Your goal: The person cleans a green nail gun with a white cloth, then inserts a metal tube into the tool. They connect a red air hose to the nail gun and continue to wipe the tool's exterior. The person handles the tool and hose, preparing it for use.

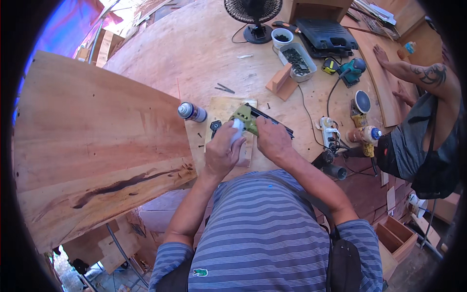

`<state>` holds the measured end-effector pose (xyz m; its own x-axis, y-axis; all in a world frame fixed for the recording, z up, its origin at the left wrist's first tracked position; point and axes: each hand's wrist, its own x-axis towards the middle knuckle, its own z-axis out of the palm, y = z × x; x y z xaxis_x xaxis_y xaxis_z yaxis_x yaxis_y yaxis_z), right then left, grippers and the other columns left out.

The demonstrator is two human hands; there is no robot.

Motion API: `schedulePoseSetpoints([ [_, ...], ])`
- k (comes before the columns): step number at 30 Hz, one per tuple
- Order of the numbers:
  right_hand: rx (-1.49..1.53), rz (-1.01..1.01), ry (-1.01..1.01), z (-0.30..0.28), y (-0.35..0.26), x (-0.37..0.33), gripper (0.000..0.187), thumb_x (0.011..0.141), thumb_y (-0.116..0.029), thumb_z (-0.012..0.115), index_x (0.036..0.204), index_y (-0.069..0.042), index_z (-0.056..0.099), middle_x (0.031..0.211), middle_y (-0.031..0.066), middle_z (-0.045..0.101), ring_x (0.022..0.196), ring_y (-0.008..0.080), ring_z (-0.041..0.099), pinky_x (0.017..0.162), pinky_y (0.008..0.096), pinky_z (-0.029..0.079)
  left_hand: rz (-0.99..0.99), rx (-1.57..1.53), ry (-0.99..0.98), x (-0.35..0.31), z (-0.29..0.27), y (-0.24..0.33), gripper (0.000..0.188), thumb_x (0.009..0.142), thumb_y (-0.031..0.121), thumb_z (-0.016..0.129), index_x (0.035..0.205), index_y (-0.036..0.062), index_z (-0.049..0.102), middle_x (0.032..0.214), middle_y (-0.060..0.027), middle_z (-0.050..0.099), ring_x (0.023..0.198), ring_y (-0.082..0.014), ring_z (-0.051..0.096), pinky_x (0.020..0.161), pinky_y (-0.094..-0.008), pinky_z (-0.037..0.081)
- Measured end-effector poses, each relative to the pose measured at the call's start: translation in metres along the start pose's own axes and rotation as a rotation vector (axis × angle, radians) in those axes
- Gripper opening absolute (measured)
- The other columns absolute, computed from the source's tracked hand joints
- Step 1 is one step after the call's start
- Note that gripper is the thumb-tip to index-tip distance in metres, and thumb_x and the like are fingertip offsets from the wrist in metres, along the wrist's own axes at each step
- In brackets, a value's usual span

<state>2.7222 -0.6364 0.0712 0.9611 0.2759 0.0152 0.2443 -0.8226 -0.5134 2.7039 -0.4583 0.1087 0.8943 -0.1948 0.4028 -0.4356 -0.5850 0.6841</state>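
A green and black nail gun [245,115] is tilted above a small pale board [228,104] on the plywood table. My right hand [274,141] is closed round its body, near the long black magazine [277,122]. In my left hand [220,153], fingers closed, is a white wad [237,125], perhaps cloth or tissue, pressed against the tool's green side. Just beyond my left fingers is a round black part [215,126]; whether it joins the gun is hidden. A spray can [193,112] lies tilted left of the board.
A large wooden panel [102,131] flanks the left. Screws, a tub of dark fasteners [297,61], a fan [255,19], a black case [326,36], a power strip [329,134] and power tools [352,72] lie around. At right, a co-worker's hands [382,54] rest on a plank.
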Motion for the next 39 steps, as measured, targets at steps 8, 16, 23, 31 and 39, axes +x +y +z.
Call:
schedulePoseSetpoints([
  [8,0.016,0.028,0.004,0.000,-0.012,-0.008,0.019,0.083,-0.005,0.055,0.100,-0.003,0.050,0.086,0.0201,0.064,0.075,0.0378,0.066,0.067,0.0485,0.051,-0.222,-0.059,0.226,-0.018,0.011,-0.012,0.020,0.078,-0.001,0.069,0.097,0.0010,0.061,0.086,-0.0165,0.059,0.074,-0.0330,0.061,0.063,-0.0419,0.049],
  [16,-0.046,-0.019,-0.043,0.010,-0.015,-0.007,0.014,0.083,-0.006,0.055,0.095,-0.004,0.048,0.082,0.0193,0.063,0.072,0.0365,0.067,0.067,0.0474,0.050,-0.286,0.351,-0.322,0.000,-0.016,0.004,0.030,0.084,0.015,0.069,0.110,0.0020,0.061,0.081,-0.0229,0.064,0.075,-0.0393,0.064,0.065,-0.0449,0.050],
  [23,-0.101,-0.028,-0.090,0.004,-0.014,-0.007,0.017,0.082,-0.005,0.056,0.098,-0.002,0.052,0.087,0.0174,0.064,0.075,0.0355,0.067,0.068,0.0454,0.051,-0.499,0.271,-0.718,0.007,-0.028,-0.001,0.053,0.084,0.031,0.072,0.123,0.0019,0.053,0.080,-0.0297,0.064,0.080,-0.0469,0.065,0.071,-0.0506,0.051],
  [31,-0.172,-0.103,-0.130,0.009,-0.012,0.001,0.019,0.084,-0.009,0.057,0.101,-0.002,0.057,0.089,0.0143,0.065,0.080,0.0308,0.067,0.073,0.0436,0.051,-0.869,-0.282,-0.624,0.007,0.003,-0.030,0.022,0.083,0.010,0.070,0.096,-0.0060,0.061,0.069,-0.0137,0.065,0.057,-0.0232,0.065,0.050,-0.0390,0.054],
  [39,-0.272,-0.115,0.004,0.003,-0.007,0.009,0.015,0.083,-0.010,0.057,0.097,-0.007,0.055,0.086,0.0106,0.063,0.078,0.0274,0.065,0.072,0.0407,0.045,-1.053,-1.047,-0.365,0.025,0.014,-0.020,0.012,0.086,0.003,0.064,0.095,-0.0018,0.058,0.063,-0.0054,0.057,0.044,-0.0139,0.056,0.037,-0.0305,0.052],
])
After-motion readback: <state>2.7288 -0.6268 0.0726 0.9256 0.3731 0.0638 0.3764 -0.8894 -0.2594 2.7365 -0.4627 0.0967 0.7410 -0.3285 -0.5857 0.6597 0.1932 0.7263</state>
